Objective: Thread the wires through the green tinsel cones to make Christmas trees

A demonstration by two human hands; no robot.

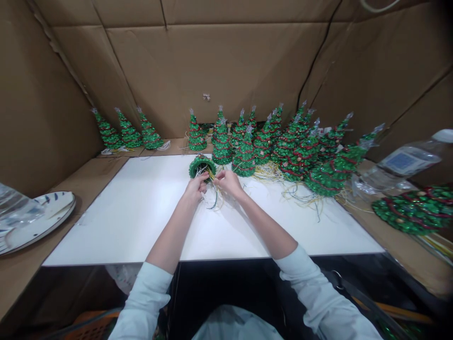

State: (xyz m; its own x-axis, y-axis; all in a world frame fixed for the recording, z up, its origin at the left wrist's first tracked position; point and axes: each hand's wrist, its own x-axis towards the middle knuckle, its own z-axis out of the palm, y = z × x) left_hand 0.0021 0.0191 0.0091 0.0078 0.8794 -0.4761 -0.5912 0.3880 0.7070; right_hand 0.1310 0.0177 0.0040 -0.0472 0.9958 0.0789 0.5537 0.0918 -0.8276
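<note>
A green tree figure (202, 161) lies on its side on the white board (141, 208), its hollow base turned toward me. White and yellow wires (211, 174) come out of that opening. My left hand (197, 185) is closed on the wires at the lower left of the base. At the right of the opening, my right hand (228, 182) pinches the yellow wires between its fingertips. Loose wire ends, one of them dark blue, hang below and between both hands onto the board.
Several upright trees (245, 158) with trailing wires crowd the back and right. Three more trees (127, 130) stand back left. A plate (53, 212) lies far left; a plastic bottle (406, 160) and a lying tree (414, 209) are far right. Cardboard walls (226, 71) enclose the back.
</note>
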